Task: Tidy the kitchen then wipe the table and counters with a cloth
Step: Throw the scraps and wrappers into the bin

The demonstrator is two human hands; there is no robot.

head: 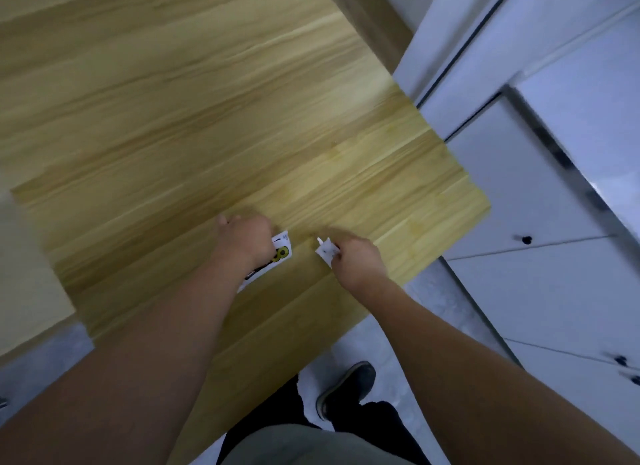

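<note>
Left hand [247, 239] is pressed on a printed paper [277, 256]; its grip cannot be told. Just beside it, a white scrap [325, 251] is pinched by the right hand [356, 260] over the wooden table [207, 135].

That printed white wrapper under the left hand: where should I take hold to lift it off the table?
Pinch the free upper-right corner of the printed wrapper, coming from the right. It lies flat on the wooden table, and the left hand covers most of it, so only that end shows. The right hand already holds a small white scrap.
</note>
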